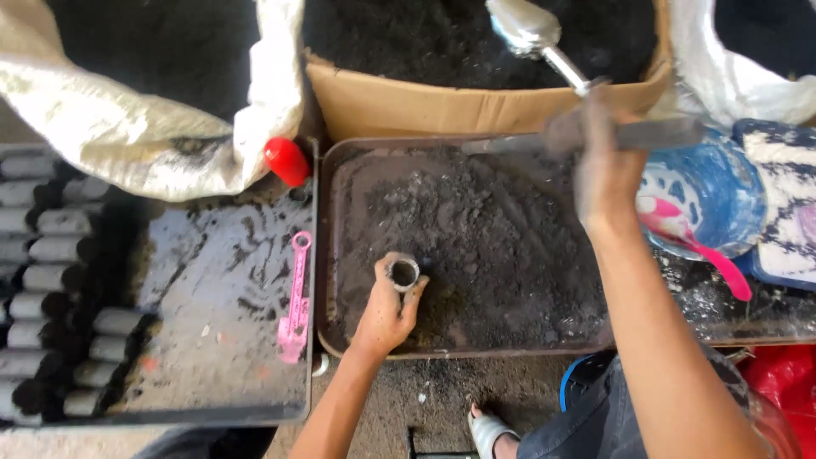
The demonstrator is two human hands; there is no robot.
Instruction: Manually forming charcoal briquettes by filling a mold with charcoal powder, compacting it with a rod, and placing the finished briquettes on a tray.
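Note:
My left hand [387, 312] grips a short metal tube [404, 274] that stands upright in the dark powder on a brown tray [333, 255]. The tube's open top faces up. My right hand [602, 166], dusted grey, is raised over the tray's far right and holds a metal scoop [527, 30] by its handle; the scoop's bowl is over the black powder in a cardboard box [408, 106]. A long flat metal bar [646, 134] lies across the tray's far edge behind that hand.
A second dark tray [221, 289] on the left holds a pink tool [296, 302] and rows of grey cylinders [51, 280]. A white sack [144, 127] and red cap [286, 160] are behind. A blue bowl [714, 191] with a pink spoon [697, 242] sits right.

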